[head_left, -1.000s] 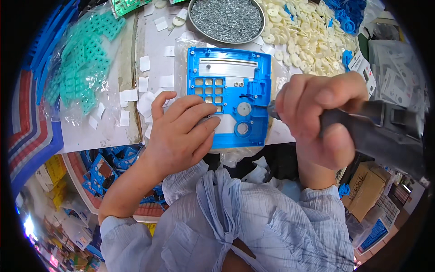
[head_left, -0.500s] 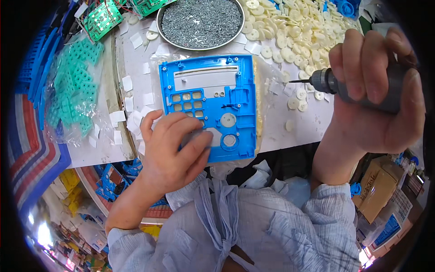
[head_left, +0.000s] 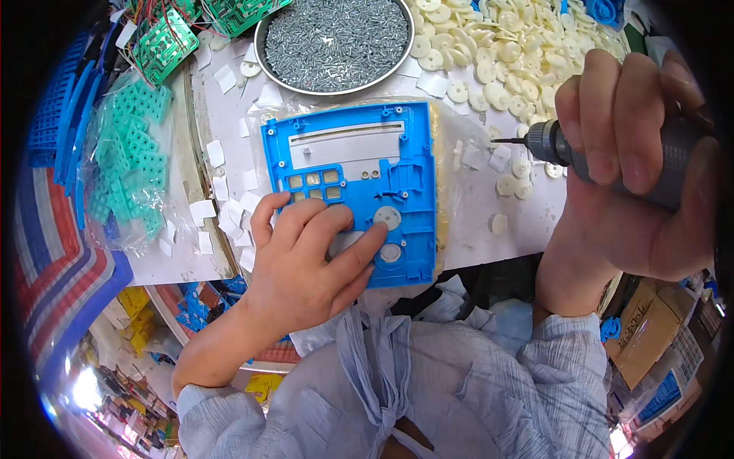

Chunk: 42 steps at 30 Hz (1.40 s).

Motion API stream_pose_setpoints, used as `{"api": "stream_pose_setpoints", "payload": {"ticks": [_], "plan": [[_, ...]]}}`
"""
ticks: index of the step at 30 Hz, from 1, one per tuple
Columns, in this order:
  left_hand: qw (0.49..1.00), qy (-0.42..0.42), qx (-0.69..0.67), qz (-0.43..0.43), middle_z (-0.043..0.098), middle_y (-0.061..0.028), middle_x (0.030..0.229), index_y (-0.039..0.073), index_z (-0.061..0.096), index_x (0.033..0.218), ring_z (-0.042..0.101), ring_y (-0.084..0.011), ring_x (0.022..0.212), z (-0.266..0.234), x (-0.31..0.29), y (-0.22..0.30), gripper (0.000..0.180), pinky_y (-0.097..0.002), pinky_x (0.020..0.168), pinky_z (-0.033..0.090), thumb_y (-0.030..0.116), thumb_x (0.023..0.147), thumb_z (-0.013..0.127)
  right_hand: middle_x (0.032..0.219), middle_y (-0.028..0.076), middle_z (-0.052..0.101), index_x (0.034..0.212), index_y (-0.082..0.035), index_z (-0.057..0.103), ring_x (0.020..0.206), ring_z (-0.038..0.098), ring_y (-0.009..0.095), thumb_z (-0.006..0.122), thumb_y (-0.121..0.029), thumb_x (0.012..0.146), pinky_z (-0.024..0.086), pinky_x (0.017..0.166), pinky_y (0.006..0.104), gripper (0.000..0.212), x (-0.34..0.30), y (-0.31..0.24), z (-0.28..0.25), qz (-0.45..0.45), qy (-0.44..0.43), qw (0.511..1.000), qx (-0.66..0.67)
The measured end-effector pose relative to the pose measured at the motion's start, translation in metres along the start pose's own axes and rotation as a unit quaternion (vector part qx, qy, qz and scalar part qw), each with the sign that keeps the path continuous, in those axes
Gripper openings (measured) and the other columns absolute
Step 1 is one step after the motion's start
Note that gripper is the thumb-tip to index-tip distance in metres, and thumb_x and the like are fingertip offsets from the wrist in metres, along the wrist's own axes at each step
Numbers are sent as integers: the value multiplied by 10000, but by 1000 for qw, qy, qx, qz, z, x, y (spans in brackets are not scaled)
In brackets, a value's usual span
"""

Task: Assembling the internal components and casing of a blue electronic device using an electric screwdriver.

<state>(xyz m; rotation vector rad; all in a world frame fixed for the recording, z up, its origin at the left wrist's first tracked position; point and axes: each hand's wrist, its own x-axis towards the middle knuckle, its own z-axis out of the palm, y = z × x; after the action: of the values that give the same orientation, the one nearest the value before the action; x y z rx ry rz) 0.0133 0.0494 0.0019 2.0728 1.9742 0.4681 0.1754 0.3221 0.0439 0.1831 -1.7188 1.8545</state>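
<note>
A blue plastic housing (head_left: 420, 191) lies in front of me with its inner side up, showing screw posts, a grid of square openings and a grey strip. My left hand (head_left: 310, 249) rests over its lower left part, fingers spread. One fingertip touches the edge of a round white disc (head_left: 387, 219) seated in the housing; a pale piece under that hand is mostly hidden. Raised at the right, my right hand (head_left: 623, 164) is wrapped round a dark electric screwdriver (head_left: 550, 143). Its thin bit points left, apart from the housing.
A round metal tray (head_left: 260, 57) full of small screws stands beyond the housing. Cream plastic discs (head_left: 512, 46) are heaped at the far right. To the left lie a bag of green plastic parts (head_left: 130, 153), green circuit boards (head_left: 164, 46) and scattered white paper squares (head_left: 202, 210).
My left hand has slid slightly right and its fingertip has come to the white disc. The screwdriver, still in my right hand, has shifted a little right. The view has tilted slightly.
</note>
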Motion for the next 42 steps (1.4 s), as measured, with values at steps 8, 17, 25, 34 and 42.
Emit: {"api": "stream_pose_setpoints", "payload": {"ticks": [8,17,25,34,42], "plan": [[998,63,-9,-7,537,-62,1070,182,704,1178,514,-282,1032,15,-2,3,478,-500,945,349,185,702,755,746,-34,460,1330,-7,584,707,418,123,385,-270,1001,368,703,326,466,8,2,-5,7,49,999,5],[988,141,-60,28,652,-62,1091,123,712,1063,604,-282,1031,11,-18,-6,323,-523,1016,356,123,741,724,752,-20,443,1256,-8,602,728,414,137,411,-253,990,361,729,341,410,11,-7,0,32,120,992,-13],[982,178,-61,-18,655,-67,1156,125,721,1074,591,-289,1103,18,-48,-6,299,-532,1061,333,179,780,721,687,-43,424,1232,-61,590,656,396,123,470,-330,988,356,657,314,383,5,1,59,19,71,996,46],[983,159,-81,-34,641,-63,1265,129,714,1095,569,-275,1213,25,-44,-5,324,-547,1110,281,244,795,747,638,2,486,1060,-86,497,592,463,149,672,-321,959,416,555,331,309,-17,13,131,77,95,992,-22],[984,163,-70,-35,650,-63,1267,124,720,1100,573,-271,1213,28,-45,-4,310,-541,1101,279,228,809,734,647,40,516,1042,-72,486,575,479,159,683,-279,961,416,533,327,297,-25,29,130,71,64,995,-34]]}}
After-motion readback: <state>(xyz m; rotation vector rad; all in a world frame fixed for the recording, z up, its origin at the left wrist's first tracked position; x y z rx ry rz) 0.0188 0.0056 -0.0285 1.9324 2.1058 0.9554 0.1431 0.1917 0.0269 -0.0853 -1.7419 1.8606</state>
